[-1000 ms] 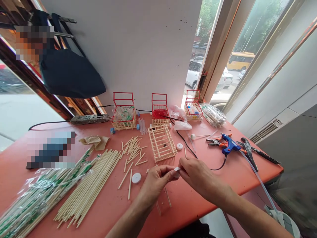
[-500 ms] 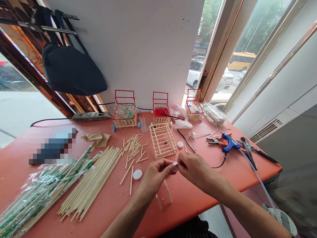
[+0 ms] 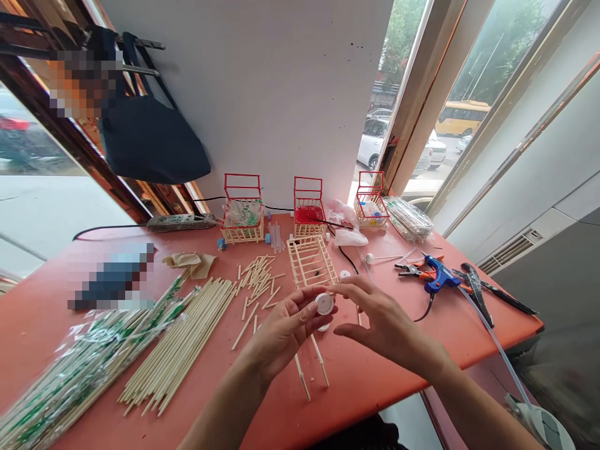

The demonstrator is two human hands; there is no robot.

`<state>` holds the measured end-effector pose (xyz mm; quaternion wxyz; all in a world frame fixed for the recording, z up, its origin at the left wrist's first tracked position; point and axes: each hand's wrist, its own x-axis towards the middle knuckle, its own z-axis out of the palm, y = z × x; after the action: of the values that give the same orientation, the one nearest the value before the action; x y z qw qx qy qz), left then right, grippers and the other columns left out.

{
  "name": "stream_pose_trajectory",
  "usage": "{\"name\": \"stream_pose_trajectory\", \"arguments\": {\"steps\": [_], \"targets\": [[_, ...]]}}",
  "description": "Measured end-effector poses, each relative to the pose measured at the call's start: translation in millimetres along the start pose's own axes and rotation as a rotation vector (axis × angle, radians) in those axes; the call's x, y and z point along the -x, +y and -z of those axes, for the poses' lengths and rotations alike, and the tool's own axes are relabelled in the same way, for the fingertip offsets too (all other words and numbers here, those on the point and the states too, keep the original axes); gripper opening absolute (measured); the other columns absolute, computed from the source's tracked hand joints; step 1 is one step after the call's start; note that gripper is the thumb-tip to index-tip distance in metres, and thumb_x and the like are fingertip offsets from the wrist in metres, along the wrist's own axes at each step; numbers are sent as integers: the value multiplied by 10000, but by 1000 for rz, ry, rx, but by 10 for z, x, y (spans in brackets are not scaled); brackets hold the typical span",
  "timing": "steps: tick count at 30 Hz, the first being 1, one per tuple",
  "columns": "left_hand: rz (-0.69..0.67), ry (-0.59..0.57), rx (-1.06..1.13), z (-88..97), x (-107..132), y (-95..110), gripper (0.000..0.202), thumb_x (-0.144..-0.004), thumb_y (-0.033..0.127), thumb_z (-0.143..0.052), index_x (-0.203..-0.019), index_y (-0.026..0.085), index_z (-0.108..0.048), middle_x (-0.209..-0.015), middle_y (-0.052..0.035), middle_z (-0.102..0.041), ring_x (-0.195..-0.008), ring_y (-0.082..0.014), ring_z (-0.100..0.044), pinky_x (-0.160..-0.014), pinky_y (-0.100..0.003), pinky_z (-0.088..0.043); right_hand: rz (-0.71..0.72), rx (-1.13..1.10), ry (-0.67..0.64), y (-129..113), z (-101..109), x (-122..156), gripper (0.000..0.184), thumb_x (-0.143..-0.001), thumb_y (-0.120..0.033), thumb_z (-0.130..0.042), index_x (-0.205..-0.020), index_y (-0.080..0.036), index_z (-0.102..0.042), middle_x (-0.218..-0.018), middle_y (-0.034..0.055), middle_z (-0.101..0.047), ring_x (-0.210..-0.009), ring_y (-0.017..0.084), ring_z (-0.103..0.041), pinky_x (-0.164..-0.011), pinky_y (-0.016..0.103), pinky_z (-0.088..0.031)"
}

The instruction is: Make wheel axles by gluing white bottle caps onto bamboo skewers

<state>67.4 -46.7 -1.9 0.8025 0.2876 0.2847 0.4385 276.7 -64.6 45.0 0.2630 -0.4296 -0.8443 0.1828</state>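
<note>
One small white disc (image 3: 324, 304) is in the left hand (image 3: 284, 326), pinched between the thumb and the fingers. It is round and flat, a bit like a bottle cap, with a ring inside its edge and a tiny dark dot in the middle. Its round face is tipped up, so it shows well.

The right hand (image 3: 387, 322) is just to the right of the disc, with its thumb and pointing finger spread wide. That finger's tip is by the top of the disc — I cannot tell if they touch. So the disc is up over the orange-red table (image 3: 359, 375), between the two hands.

Another white disc (image 3: 324, 327) peeks out just below, partly hidden by the left fingers. Two thin sticks (image 3: 320, 361) lie under the left hand — side by side but apart. A pale wooden frame (image 3: 300, 262) is just past the hands.
</note>
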Motion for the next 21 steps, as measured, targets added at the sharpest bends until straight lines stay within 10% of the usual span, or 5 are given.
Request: {"name": "stream_pose_trajectory", "arguments": {"steps": [21], "targets": [[-121, 72, -396, -41, 18, -74, 420, -696, 411, -902, -998, 155, -765, -972, -101, -795, -918, -259, -723, -801, -344, -552, 173, 275, 110, -34, -234, 43, 168, -1003, -297, -663, -1143, -206, -674, -1105, 88, -746, -1039, 249, -677, -966, 427, -524]]}}
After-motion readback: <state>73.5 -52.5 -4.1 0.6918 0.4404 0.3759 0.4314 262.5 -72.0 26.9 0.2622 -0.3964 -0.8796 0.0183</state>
